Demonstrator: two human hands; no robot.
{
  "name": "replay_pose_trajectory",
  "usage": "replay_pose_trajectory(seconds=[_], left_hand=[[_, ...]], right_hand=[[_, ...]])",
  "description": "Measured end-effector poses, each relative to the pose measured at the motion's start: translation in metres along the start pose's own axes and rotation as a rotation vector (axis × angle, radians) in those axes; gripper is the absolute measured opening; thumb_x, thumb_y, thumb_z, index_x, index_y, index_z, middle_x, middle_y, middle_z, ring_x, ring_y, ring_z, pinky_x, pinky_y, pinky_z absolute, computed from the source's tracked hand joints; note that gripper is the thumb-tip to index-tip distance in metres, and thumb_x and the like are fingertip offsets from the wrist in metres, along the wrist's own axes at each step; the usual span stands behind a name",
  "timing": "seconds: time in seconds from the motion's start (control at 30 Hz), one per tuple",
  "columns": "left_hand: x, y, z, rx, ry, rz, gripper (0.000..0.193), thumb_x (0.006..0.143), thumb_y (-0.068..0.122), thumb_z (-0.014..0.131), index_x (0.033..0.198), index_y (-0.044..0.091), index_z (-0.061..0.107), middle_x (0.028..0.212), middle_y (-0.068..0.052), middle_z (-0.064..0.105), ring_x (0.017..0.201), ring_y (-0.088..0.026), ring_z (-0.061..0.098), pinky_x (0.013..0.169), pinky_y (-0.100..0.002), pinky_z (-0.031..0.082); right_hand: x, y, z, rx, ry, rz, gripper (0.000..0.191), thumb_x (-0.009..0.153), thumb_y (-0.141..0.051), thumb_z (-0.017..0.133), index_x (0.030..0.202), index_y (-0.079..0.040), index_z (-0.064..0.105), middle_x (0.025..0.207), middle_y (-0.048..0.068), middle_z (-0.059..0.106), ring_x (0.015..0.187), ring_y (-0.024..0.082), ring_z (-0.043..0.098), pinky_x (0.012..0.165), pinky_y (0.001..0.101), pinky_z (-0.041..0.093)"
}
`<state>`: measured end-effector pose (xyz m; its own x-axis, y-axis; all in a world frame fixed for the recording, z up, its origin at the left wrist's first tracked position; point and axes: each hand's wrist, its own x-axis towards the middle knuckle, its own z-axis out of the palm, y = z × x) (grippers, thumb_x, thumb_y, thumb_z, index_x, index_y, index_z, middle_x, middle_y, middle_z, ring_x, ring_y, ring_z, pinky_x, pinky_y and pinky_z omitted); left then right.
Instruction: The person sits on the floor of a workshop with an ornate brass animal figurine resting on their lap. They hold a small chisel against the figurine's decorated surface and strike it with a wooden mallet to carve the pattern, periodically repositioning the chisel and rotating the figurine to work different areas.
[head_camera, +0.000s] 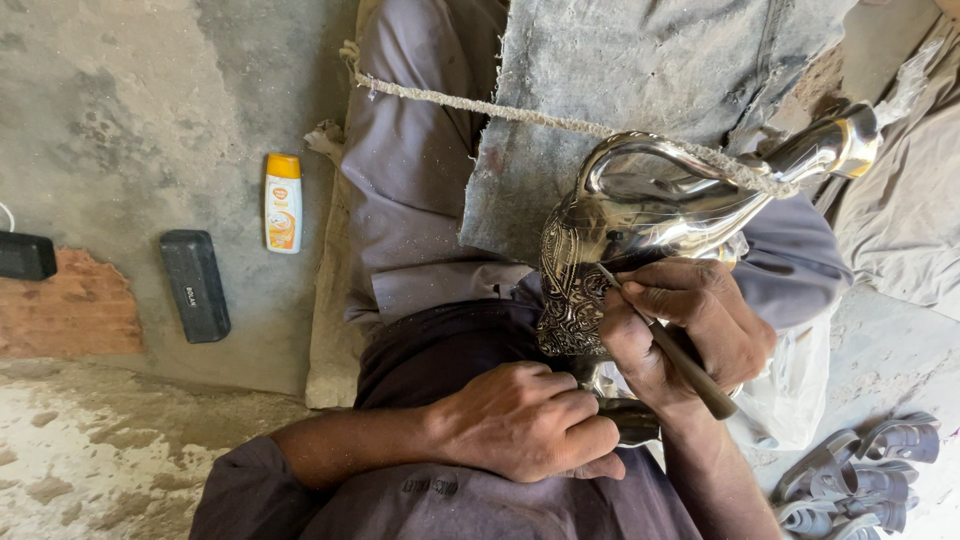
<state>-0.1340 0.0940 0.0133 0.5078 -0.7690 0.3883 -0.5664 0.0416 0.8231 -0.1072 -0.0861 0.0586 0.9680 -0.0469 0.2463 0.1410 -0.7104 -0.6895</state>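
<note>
Jug (640, 215) of polished silver metal, one only, lay across the lap of the seated person, base end toward the body, neck and gold-ringed mouth pointing away. Its curved handle arched on the side away from the body; engraved pattern covered the belly.

Counts: one engraving tool (665, 345), one rope (560, 122), one grey cloth (640, 70), one white-and-orange bottle (283, 203), two black blocks (195, 285), one pair of grey sandals (850, 485).

Rope ran taut over the jug's handle and neck. Cloth lay under the jug, beyond its far side. Bottle and blocks sat on the concrete floor (150, 110), well apart from the jug, on the left-hand side. Sandals lay on the floor to the right, near the jug's base end. Open floor was wide left of the jug; the right side was crowded by pale plastic bag (795, 385) and fabric.

Right hand (685, 325): fingers curled and pressed together, pinching the tool's wooden shaft like a pen, tip touching the engraved belly.

Left hand (525, 420): fingers folded into a tight fist around a dark part at the jug's base, just beside the right wrist.
</note>
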Motion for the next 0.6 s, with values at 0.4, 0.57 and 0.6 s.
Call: replay_pose_trajectory(seconds=[0.4,0.57,0.6], left_hand=[[0.000,-0.001,-0.002,-0.013,-0.004,-0.005,0.045,0.108,0.043,0.063,0.080,0.011,0.051,0.065,-0.002,0.048,0.057,-0.016,0.056,0.051,-0.033,0.048],[0.000,-0.001,0.001,-0.034,0.012,-0.002,0.045,0.108,0.044,0.063,0.081,0.010,0.052,0.064,-0.001,0.048,0.056,-0.015,0.056,0.050,-0.032,0.049],[0.000,-0.002,0.002,-0.030,0.015,-0.001,0.045,0.108,0.044,0.063,0.081,0.010,0.052,0.064,-0.001,0.048,0.056,-0.015,0.057,0.050,-0.032,0.049]], right_hand=[[-0.006,0.012,0.005,0.046,0.133,0.163,0.017,0.105,-0.006,0.073,0.096,0.000,0.060,0.092,0.009,0.070,0.072,0.011,0.065,0.064,0.0247,0.052],[-0.004,0.008,0.003,0.031,0.119,0.196,0.014,0.103,-0.006,0.073,0.097,-0.001,0.061,0.089,0.009,0.069,0.070,0.011,0.064,0.063,0.0238,0.050],[-0.002,0.008,0.003,0.021,0.110,0.191,0.014,0.103,-0.006,0.073,0.097,-0.002,0.061,0.089,0.009,0.070,0.071,0.012,0.064,0.063,0.0238,0.050]])
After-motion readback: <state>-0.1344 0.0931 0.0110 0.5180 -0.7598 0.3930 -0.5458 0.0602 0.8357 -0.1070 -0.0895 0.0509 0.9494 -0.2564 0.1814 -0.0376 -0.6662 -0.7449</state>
